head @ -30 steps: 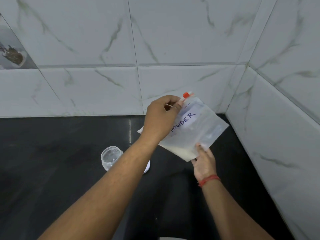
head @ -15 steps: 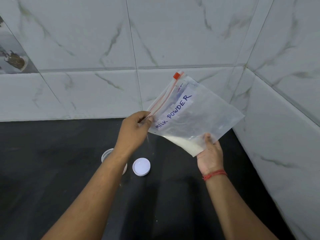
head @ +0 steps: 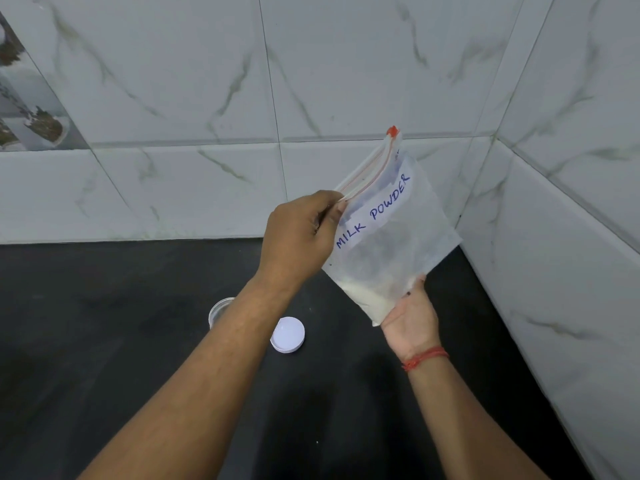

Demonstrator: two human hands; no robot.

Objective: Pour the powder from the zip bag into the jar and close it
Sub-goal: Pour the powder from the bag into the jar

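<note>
Nothing poured yet (lid (head: 287,334) off, at five o'clock of jar (head: 219,308)). Left hand (head: 298,237) fingers pinching zip bag (head: 388,237) seal; right hand (head: 410,318) gripping bottom corner.

Black counter (head: 104,341) bearing open jar (head: 218,308) and white lid (head: 287,334).

- Black countertop (head: 104,341), matte, fills lower frame.
- White marble-look wall tiles (head: 173,81), grey-green veining, meeting in a corner at right.
- Patterned decorative tile (head: 31,123), far left.
</note>
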